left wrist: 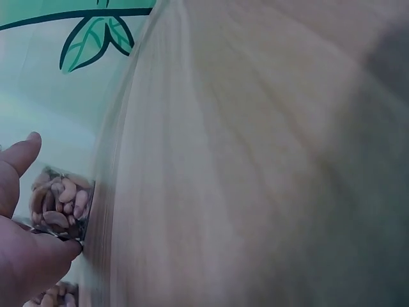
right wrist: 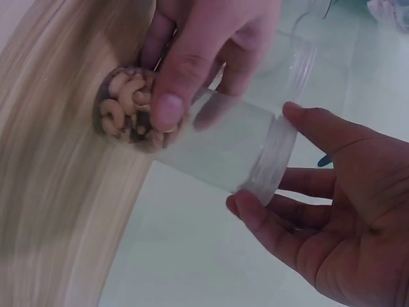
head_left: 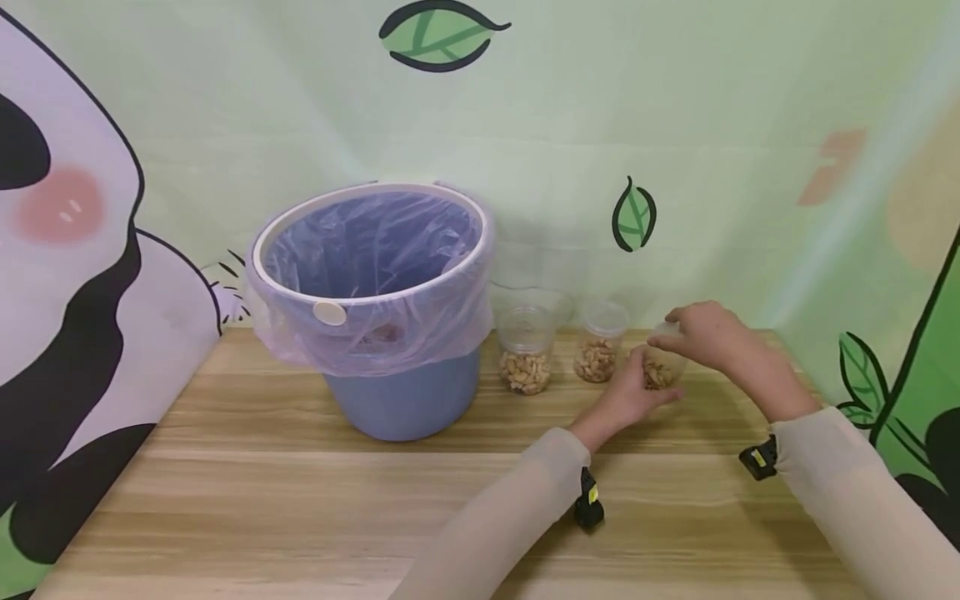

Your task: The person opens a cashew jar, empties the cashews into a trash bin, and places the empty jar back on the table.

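Note:
A clear plastic jar (head_left: 659,372) of cashew nuts stands on the wooden table, close to the back wall at the right. Around its lower body my left hand (head_left: 628,393) has its thumb and fingers, which the right wrist view shows over the cashews (right wrist: 128,105). My right hand (head_left: 712,335) grips the whitish lid (right wrist: 271,160) between thumb and fingers at the top. Left of this jar stand two more lidded jars, a middle one (head_left: 597,342) and a left one (head_left: 526,354), each with nuts in the bottom.
A blue bucket (head_left: 408,400) lined with a thin translucent bag (head_left: 375,333) stands left of the jars. Behind everything hangs a green printed cloth (head_left: 570,100) with leaves and a panda. Bare wooden tabletop (head_left: 300,517) lies in front. Each wrist wears a small black camera.

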A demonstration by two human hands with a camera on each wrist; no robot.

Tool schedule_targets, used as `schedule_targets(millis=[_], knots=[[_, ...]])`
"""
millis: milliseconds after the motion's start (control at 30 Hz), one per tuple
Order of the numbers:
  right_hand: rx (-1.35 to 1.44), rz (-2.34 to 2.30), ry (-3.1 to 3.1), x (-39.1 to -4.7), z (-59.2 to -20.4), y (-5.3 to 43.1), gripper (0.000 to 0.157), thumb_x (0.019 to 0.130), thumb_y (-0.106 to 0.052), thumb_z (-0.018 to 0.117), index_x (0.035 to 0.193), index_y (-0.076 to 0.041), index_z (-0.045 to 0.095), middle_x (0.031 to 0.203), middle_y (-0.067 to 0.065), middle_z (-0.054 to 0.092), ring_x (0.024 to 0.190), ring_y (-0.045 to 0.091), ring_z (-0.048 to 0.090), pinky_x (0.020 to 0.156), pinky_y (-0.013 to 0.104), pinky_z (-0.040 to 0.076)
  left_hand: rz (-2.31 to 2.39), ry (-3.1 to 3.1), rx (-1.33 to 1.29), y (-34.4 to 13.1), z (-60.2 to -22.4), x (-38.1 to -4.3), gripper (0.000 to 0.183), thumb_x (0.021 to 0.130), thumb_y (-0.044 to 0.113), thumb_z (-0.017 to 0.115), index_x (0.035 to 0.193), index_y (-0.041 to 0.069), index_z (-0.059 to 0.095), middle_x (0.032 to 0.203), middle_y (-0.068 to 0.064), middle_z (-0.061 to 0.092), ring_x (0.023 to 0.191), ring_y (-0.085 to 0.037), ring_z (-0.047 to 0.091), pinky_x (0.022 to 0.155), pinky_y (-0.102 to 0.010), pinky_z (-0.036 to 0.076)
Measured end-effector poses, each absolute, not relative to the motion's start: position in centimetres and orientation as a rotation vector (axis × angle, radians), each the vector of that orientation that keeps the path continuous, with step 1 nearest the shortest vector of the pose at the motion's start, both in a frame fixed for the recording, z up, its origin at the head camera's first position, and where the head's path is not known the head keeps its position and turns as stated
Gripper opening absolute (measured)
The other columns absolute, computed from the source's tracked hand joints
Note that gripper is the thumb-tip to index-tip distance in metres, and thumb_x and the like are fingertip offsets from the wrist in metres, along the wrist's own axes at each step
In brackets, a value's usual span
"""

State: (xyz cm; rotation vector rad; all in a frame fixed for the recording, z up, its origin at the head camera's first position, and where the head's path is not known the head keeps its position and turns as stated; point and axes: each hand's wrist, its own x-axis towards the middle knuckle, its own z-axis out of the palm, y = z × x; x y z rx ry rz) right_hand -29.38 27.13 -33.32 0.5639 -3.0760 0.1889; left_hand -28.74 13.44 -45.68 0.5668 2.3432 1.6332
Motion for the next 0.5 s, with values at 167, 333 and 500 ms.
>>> schedule_targets(millis=[167,333,500], knots=[[0.592,0.183,-3.098,-29.1,-32.4,26.5,0.055,0.094,-0.037,0.071,0.108,0.017,0.068,0.092,0.027,0.073,0.08,0.04,0.07,0.075,0.053,0.057,1.639,2.363,0.578,13.3,-45.6,-29.3,0.081,0.093,0.032,0.076,0.157,0.012,0.031,0.158,-0.01,0.04,0.143,-0.023,0.043,0.107,-0.034,0.046],[0.603,0.157,-3.079,-28.6,-32.6,25.8,0.046,0.092,-0.038,0.071,0.086,0.008,0.07,0.072,0.012,0.069,0.066,0.03,0.064,0.061,0.047,0.054,1.629,2.394,0.589,13.1,-45.7,-29.5,0.072,0.09,0.023,0.08,0.151,0.011,0.044,0.146,-0.012,0.053,0.123,-0.02,0.059,0.09,-0.027,0.053],[0.575,0.111,-3.048,-28.1,-33.1,25.6,0.045,0.092,-0.038,0.071,0.072,0.002,0.063,0.064,0.008,0.06,0.06,0.027,0.057,0.055,0.043,0.049,1.525,2.491,0.572,13.5,-45.8,-29.6,0.061,0.087,0.02,0.083,0.14,0.008,0.055,0.132,-0.008,0.063,0.098,-0.012,0.063,0.079,-0.022,0.051]])
